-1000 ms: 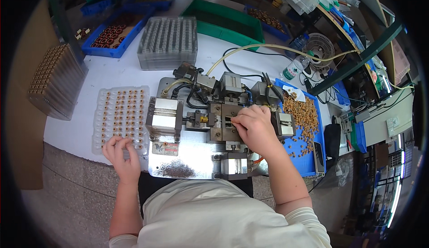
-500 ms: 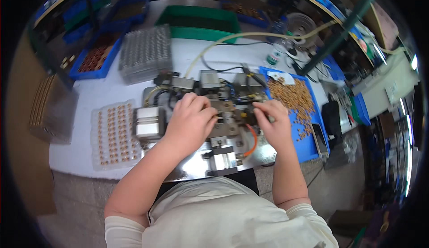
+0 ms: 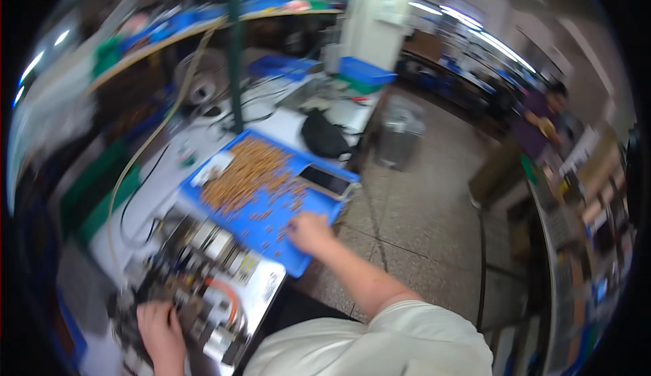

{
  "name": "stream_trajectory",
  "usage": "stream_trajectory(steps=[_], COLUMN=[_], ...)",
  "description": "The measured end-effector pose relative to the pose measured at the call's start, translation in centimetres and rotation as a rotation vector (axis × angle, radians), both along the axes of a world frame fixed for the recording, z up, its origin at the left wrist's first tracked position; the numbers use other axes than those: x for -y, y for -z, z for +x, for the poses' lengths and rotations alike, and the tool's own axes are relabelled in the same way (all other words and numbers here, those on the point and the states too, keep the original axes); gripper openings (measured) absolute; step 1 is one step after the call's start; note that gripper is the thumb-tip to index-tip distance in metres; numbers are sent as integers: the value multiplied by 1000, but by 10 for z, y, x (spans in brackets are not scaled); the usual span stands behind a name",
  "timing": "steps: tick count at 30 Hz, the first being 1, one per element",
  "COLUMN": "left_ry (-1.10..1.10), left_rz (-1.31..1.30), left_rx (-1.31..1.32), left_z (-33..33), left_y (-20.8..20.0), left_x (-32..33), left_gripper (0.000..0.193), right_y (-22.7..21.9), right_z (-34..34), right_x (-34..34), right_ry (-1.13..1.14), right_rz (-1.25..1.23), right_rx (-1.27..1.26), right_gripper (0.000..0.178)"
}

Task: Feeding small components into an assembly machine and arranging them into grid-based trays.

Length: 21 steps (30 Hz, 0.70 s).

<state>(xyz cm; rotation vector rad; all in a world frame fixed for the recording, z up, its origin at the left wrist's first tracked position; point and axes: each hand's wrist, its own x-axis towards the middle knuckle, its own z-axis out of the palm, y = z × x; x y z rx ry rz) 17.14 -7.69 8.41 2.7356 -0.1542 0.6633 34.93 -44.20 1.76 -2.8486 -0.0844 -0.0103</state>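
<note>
My right hand reaches over the near right part of a blue tray, its fingers drawn together and pointing down among loose parts. Blur hides what the fingertips hold, if anything. Many small brass-coloured parts are heaped in this tray, with a few scattered towards the hand. At the lower left, my left hand rests at a metal bench machine with blocks, cylinders and an orange hose. Its fingers bend over the machine, and their tips are smeared and partly hidden.
A phone-like dark slab lies on the tray's right edge. Behind stand a green post, a black bag and a blue bin. A pale hose arcs at left. Another person stands across the aisle.
The view has swung to the right. My right hand has left the machine and moved over to the blue tray of parts. My left hand is still at the machine.
</note>
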Motion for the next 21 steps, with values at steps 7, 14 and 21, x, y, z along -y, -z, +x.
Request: stream_trajectory(steps=[7, 14, 21], left_ry=[64, 72, -26], left_rz=[192, 247, 189], left_rx=[-46, -59, 3], left_z=[20, 26, 5], left_y=[22, 26, -30], left_x=[-23, -29, 9], left_gripper=[21, 21, 22], right_y=[17, 21, 23], right_z=[-11, -9, -10], right_x=[14, 13, 14], right_ry=[11, -10, 7], right_rz=[81, 144, 215], right_rx=[329, 338, 364], right_gripper=[17, 15, 12])
